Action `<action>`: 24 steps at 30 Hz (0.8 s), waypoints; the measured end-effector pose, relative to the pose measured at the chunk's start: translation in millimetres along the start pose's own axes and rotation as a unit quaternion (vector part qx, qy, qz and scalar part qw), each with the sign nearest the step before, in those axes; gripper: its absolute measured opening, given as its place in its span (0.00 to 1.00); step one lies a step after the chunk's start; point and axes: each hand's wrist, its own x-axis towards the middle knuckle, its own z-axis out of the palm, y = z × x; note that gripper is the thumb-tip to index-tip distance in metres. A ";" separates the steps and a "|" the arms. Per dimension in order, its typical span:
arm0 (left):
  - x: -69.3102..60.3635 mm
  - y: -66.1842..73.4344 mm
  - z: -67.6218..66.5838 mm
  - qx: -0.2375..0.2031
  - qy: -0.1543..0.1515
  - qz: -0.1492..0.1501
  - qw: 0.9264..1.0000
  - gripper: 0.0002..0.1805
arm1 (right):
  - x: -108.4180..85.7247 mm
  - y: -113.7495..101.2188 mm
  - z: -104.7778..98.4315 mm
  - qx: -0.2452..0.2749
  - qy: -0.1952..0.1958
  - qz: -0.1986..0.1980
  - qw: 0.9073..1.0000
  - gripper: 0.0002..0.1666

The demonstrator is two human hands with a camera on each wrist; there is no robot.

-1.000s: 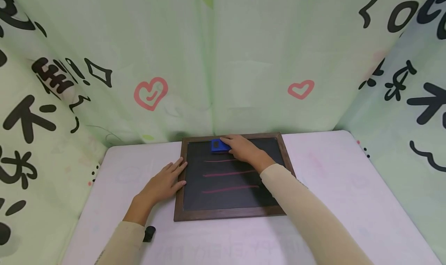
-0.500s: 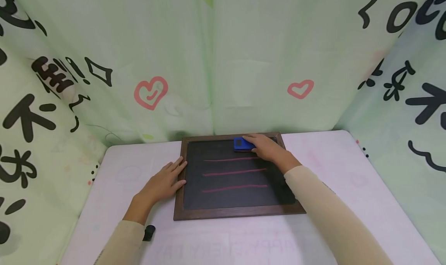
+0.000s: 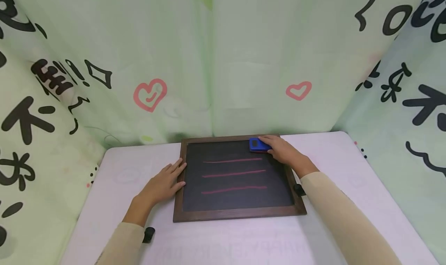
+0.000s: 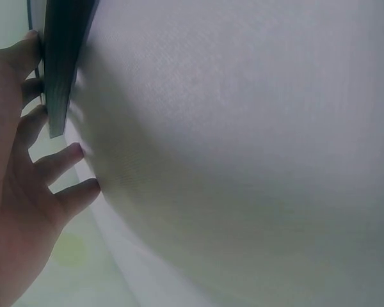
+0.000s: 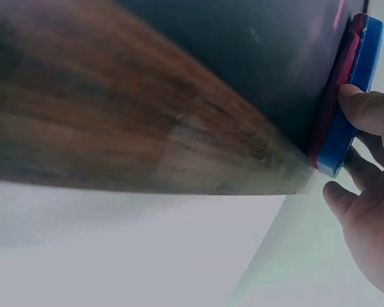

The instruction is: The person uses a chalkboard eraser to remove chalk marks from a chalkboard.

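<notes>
A small blackboard (image 3: 226, 200) in a dark wooden frame lies on the table, with three pink chalk lines (image 3: 234, 174) across it. Near its top right corner, my right hand (image 3: 286, 152) holds a blue board eraser (image 3: 257, 145) against the black surface. The right wrist view shows the thumb on one side of the eraser (image 5: 352, 128), whose felt side is reddish. My left hand (image 3: 163, 185) rests on the left side of the frame, fingers spread and fairly straight. In the left wrist view, the fingertips of that hand (image 4: 25, 198) touch the frame edge (image 4: 63, 70) and the white tabletop.
The white table (image 3: 223, 243) extends around the board on both sides and in front. A pale green curtain (image 3: 244, 63) with black characters and pink hearts hangs behind and along both sides. Black wrist devices (image 3: 149, 234) show at both sleeves.
My right hand has slid the eraser rightward along the top of the board, from near the middle to the top right corner. My left hand has stayed on the frame.
</notes>
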 end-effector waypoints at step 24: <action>-2.1 4.5 -3.5 0.007 0.004 0.003 1.000 0.38 | 12.4 -20.3 6.0 -0.027 0.015 -0.032 0.999 0.34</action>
